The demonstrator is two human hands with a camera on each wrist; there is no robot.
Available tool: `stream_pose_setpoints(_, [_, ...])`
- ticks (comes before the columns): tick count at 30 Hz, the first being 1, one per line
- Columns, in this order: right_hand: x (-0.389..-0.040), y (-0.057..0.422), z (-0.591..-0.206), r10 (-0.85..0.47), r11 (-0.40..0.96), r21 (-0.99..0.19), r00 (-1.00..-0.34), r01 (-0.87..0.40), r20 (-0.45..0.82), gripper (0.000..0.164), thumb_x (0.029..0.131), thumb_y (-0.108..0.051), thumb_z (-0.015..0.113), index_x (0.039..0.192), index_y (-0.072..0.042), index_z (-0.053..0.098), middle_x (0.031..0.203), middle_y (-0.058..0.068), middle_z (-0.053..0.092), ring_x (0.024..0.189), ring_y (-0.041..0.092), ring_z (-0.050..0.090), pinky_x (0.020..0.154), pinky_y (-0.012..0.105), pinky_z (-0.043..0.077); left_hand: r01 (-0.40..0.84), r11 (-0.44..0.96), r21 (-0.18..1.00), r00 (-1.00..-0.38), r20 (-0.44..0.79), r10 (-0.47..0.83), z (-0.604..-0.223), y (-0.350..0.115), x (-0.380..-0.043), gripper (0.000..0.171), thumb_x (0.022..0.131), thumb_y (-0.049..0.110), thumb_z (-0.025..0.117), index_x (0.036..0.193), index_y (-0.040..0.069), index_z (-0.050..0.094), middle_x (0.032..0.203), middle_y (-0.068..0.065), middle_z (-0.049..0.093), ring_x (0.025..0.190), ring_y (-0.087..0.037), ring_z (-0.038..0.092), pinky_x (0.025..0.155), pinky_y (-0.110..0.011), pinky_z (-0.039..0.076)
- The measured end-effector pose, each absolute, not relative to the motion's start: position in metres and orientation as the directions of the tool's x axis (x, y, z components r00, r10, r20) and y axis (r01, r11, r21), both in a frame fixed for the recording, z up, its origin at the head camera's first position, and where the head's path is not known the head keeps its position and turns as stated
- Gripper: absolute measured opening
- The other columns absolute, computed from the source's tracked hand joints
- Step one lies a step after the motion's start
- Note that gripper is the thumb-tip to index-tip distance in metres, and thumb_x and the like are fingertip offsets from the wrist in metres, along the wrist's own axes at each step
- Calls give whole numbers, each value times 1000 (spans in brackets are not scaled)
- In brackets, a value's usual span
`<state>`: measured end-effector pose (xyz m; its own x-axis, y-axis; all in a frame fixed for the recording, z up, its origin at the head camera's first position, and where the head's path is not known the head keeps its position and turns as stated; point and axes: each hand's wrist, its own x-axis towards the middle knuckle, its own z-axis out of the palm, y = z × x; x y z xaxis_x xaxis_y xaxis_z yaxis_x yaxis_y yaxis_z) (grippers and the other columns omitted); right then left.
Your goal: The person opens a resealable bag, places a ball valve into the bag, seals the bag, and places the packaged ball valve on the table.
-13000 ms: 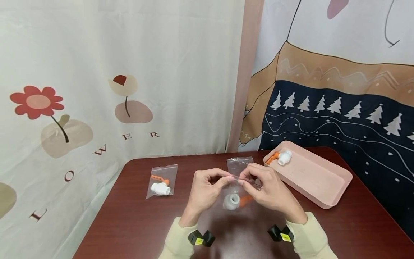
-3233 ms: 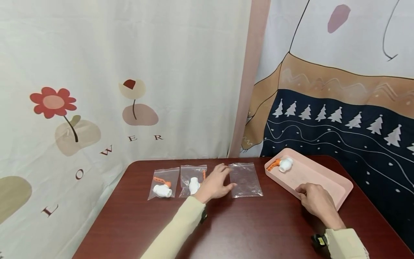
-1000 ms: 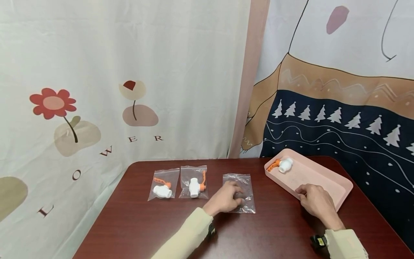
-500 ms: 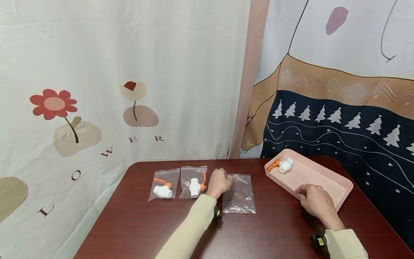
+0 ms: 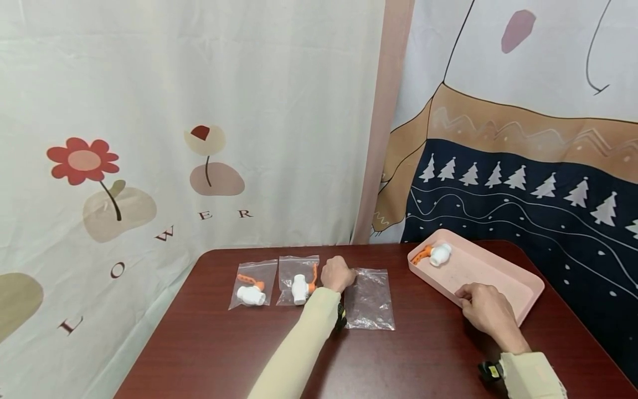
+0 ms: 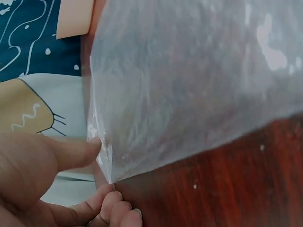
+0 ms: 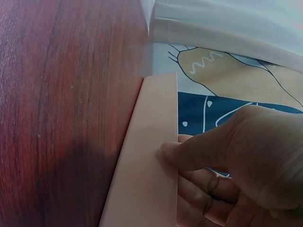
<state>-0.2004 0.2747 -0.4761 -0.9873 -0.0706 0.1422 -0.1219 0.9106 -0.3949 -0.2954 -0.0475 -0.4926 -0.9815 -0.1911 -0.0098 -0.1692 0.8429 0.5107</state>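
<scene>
My left hand (image 5: 338,274) pinches the top left corner of a flat, empty clear zip bag (image 5: 370,302). In the left wrist view, the thumb lies on the corner of the bag (image 6: 189,85), with the fingertips just below. My right hand (image 5: 488,309) grips the near wall of a pink tray (image 5: 515,277). Seen from the right wrist, its thumb presses the outer face of the tray wall (image 7: 142,156) and the other fingers pass behind the rim. A white ball valve (image 5: 441,254) with an orange handle lies in the tray's far left corner.
Two zip bags stand left of my left hand on the dark red table (image 5: 224,349). Each holds a white valve with an orange handle: the left bagged valve (image 5: 251,295) and the right bagged valve (image 5: 300,289). Printed curtains (image 5: 279,138) hang behind.
Since the oldest frame, a bagged valve has joined the left one. The empty bag has slid nearer, and my left hand has moved from over it to its corner. The right hand stays put.
</scene>
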Motion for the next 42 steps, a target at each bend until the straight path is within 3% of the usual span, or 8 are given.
stream_pose_setpoints(6, [-200,276,-476,-71,911,-394,-988,-119,134,17,87,-4,62,94,-4,78,95,17,76,76,24,65,61,42,52,-205,856,474,-975,-22,-221,-494,-43,-298,29,81,29,86,90,3,77,92,-19,75,79,-36,71,61,-45,58])
stream_pose_setpoints(13, [-197,277,-476,-67,910,-399,-989,-114,129,17,87,-4,63,94,-5,78,95,16,76,75,22,64,60,40,51,-206,829,520,-972,-11,-235,-497,-46,-293,20,81,21,84,75,7,71,79,-13,72,66,-31,65,53,-42,50])
stream_pose_setpoints(22, [-199,277,-478,-66,907,-402,-987,-121,148,14,88,-5,66,94,-4,78,94,15,77,74,21,63,60,38,51,-163,737,656,-976,5,-220,-501,-60,-290,30,87,18,78,60,15,65,65,-4,68,56,-22,60,52,-33,45])
stream_pose_setpoints(26, [-200,275,-477,-68,904,-411,-988,-120,138,14,88,-5,66,95,-4,78,94,15,77,73,20,61,59,34,48,-119,680,724,-978,34,-206,-502,-71,-286,14,89,14,73,75,14,74,76,-2,73,62,-19,63,65,-38,54])
stream_pose_setpoints(29, [-200,275,-476,-65,903,-415,-989,-114,131,15,88,-5,65,95,-4,78,94,15,76,73,21,60,59,33,46,-91,650,754,-977,57,-204,-503,-74,-285,11,90,11,70,81,13,77,83,-3,76,74,-22,66,85,-44,57])
stream_pose_setpoints(32, [-200,276,-477,-60,903,-414,-989,-113,137,16,88,-5,65,95,-4,78,95,16,76,73,21,61,59,32,45,-69,585,808,-979,58,-195,-503,-76,-283,12,93,7,66,89,7,77,86,-7,77,76,-24,70,78,-41,59])
stream_pose_setpoints(36, [-201,276,-478,-57,902,-416,-987,-116,150,16,88,-5,64,95,-4,79,95,16,77,73,20,61,58,32,45,-46,459,887,-984,37,-172,-501,-77,-280,10,96,5,65,97,0,74,86,-14,76,67,-22,72,55,-30,56])
stream_pose_setpoints(42, [-200,275,-478,-49,901,-421,-988,-108,148,15,88,-5,65,95,-5,79,95,16,77,73,20,62,58,32,45,-1,315,949,-988,48,-146,-496,-79,-274,6,97,4,67,98,-1,70,87,-17,74,67,-21,74,56,-26,60])
